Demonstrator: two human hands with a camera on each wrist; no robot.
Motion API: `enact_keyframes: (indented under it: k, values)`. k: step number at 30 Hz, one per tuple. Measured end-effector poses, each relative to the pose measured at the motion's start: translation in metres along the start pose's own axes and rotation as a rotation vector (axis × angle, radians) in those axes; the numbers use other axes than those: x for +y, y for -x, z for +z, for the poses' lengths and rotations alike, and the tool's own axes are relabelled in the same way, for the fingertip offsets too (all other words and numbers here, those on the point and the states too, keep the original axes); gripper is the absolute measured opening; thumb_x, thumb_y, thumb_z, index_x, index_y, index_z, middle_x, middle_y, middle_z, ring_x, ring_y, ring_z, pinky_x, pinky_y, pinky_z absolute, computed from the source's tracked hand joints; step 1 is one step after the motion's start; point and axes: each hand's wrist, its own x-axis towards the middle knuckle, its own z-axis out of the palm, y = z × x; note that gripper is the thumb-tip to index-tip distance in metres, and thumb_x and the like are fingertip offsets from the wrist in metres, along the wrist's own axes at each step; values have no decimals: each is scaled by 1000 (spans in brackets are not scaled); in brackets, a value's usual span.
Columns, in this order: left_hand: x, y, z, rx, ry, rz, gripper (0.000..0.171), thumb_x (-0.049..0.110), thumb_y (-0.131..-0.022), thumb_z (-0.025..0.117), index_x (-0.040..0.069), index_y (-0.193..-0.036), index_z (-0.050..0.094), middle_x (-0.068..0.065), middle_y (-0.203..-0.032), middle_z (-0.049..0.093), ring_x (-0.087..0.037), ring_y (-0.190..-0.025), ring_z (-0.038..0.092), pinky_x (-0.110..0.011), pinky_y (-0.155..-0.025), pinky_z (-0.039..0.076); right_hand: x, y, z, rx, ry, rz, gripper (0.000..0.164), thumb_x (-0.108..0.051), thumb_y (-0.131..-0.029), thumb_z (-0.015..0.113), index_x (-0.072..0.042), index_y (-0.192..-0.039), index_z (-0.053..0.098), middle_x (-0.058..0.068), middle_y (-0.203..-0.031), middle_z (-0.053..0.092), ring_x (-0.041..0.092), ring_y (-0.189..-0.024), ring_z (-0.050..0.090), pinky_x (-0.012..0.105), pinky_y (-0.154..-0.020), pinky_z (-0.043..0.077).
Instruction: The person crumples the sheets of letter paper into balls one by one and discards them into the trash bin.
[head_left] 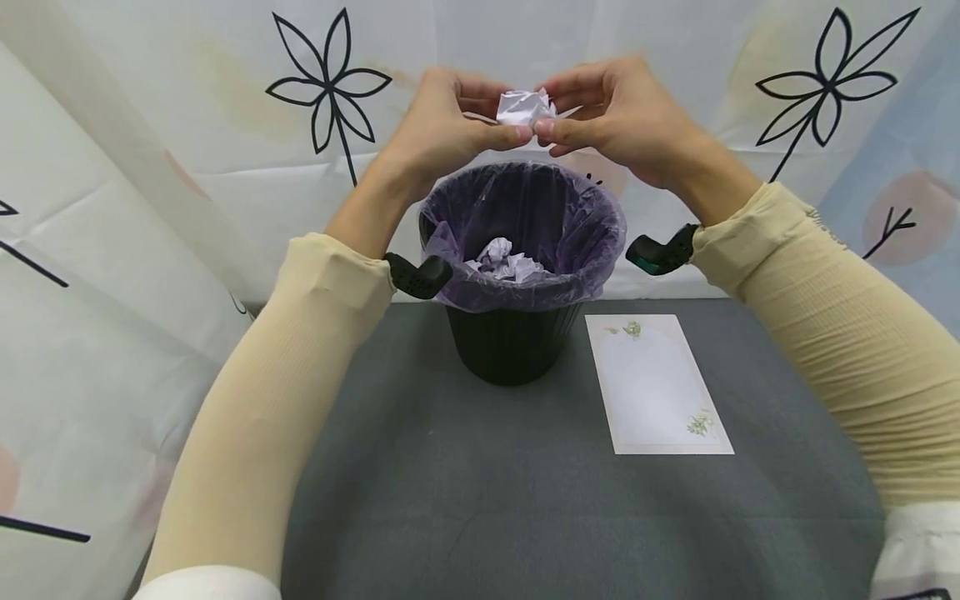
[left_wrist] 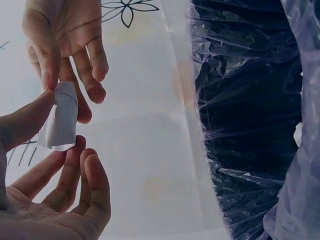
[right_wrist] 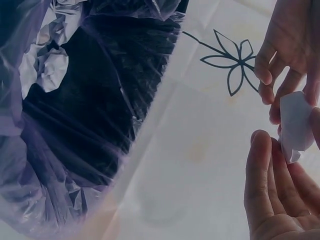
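A small wad of white paper (head_left: 525, 108) was folded into a compact bundle, its faces smooth and flat in places, its edges creased and uneven. It showed above the far rim of the bin (head_left: 513, 346), outside the opening, pinched between the thumb and fingertips of the left hand (head_left: 442, 125) at one end and those of the right hand (head_left: 630, 125) at the other.
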Motion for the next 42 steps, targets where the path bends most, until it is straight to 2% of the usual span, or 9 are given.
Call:
enact_keyframes:
  k: [5,12,15,19,25,32,36,42]
  values:
    - [-3,-2,-1,-6,-28,-32,46,9,-87,82,4,-131,67,-11,-119,66,-21,-107,64,-28,-93,51,3,-2,1,5,32,24,45,-1,-90,75,8,-131,61,13,-113,66,26,-97,68,26,-81,58]
    - [-10,1,-5,-12,-224,-123,73,25,-89,81,14,-153,47,-6,-149,49,-18,-135,45,-31,-111,39,10,-3,1,42,134,74,49,-7,-92,76,4,-137,58,14,-121,66,20,-109,66,27,-95,53]
    - [-14,5,-6,-1,-242,-126,72,26,-90,80,15,-153,47,-5,-149,49,-18,-134,45,-31,-111,39,14,2,-1,53,140,99,48,-9,-92,76,1,-137,60,12,-123,66,19,-108,66,27,-96,52]
    - [-17,14,-7,6,-216,-120,69,25,-90,80,14,-151,50,-5,-145,53,-18,-129,50,-31,-107,42,19,14,-5,45,109,89,45,-9,-94,74,1,-136,61,10,-121,68,19,-104,67,25,-90,53]
    - [-26,35,-7,15,-146,-67,61,19,-90,80,11,-146,56,-7,-135,60,-18,-120,58,-31,-101,48,24,36,-8,11,6,3,34,-2,-94,72,2,-127,67,10,-111,72,20,-98,70,24,-86,55]
    - [-39,66,-2,4,-73,48,52,11,-90,78,6,-139,62,-8,-127,64,-21,-111,62,-33,-93,52,28,64,-8,-20,-163,-76,30,5,-92,71,3,-121,70,14,-110,73,23,-101,71,24,-89,55]
    - [-42,86,2,0,-21,101,50,7,-89,78,4,-137,63,-10,-123,65,-23,-105,63,-32,-87,53,31,81,-8,-35,-189,-121,31,8,-92,69,5,-122,69,15,-112,73,25,-102,71,25,-90,55]
    - [-52,112,13,-4,-2,214,46,3,-88,77,-2,-132,64,-13,-116,67,-23,-99,64,-34,-90,54,37,108,-5,-29,-147,-178,31,10,-91,68,8,-122,68,17,-110,73,23,-100,70,26,-89,55]
